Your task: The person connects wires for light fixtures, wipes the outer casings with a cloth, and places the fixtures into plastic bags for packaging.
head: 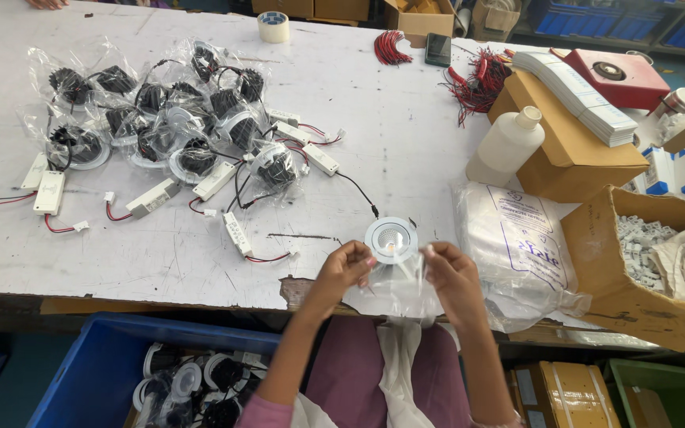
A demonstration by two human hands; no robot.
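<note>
Head view, worktable [406,135] edge at 6 o'clock. Left hand [344,268] and right hand [447,273] pinching the two sides of a clear plastic bag [396,287], fingers closed on the film, mouth held apart. Round white recessed downlight [391,238] at the bag's mouth, between the hands, face up, lower part seemingly inside the film; black lead trailing from it toward 11 o'clock.

Progress, judged from the layout: heap of bagged downlights [172,119] at 10 o'clock, each in its own clear bag with black heat sink and white driver box [49,192] on red-and-black wires, so a fair number apparently done; present lamp only partly bagged. Blue bin [101,372] at 7 o'clock below the table edge, holding more lamps, white rims and black backs visible; bagged or bare, cannot tell.

Containers at 3 o'clock: large sack of clear bags [517,246], printed, lying just beside the right hand; open cardboard box [636,285] holding small white plastic connectors and crumpled liner. White plastic bottle [507,147] at 1 o'clock against a closed carton [572,150] bearing stacked white leaflets. Bundles of red wire [477,79] and a roll of tape [273,26] toward 12 o'clock.
</note>
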